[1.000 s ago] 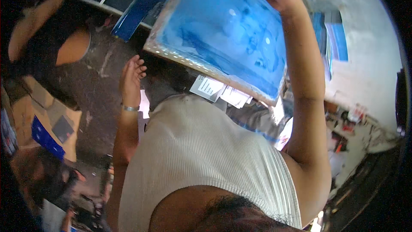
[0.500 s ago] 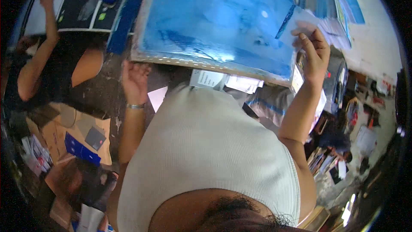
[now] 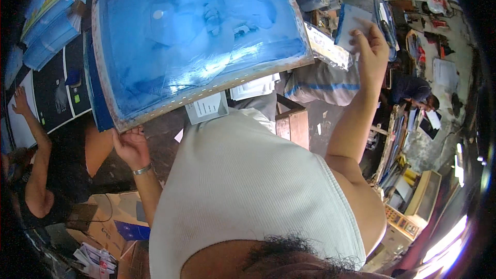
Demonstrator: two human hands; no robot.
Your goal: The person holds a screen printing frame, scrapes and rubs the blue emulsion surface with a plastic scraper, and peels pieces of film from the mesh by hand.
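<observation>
Pinching a blue-edged plate (image 3: 349, 23), right fingers (image 3: 363, 43) clear the frame (image 3: 227, 86); left fingers (image 3: 135, 133) at its corner, grip unclear.

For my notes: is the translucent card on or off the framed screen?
Off: the right hand holds the card beside the framed screen.

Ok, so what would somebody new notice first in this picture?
Probably the large blue framed panel filling the upper middle, with the left hand at its lower left corner. Next, to its right, the right hand holding a blue-edged pale sheet. Then, at the far left, a co-worker's hand by a white sheet.
</observation>
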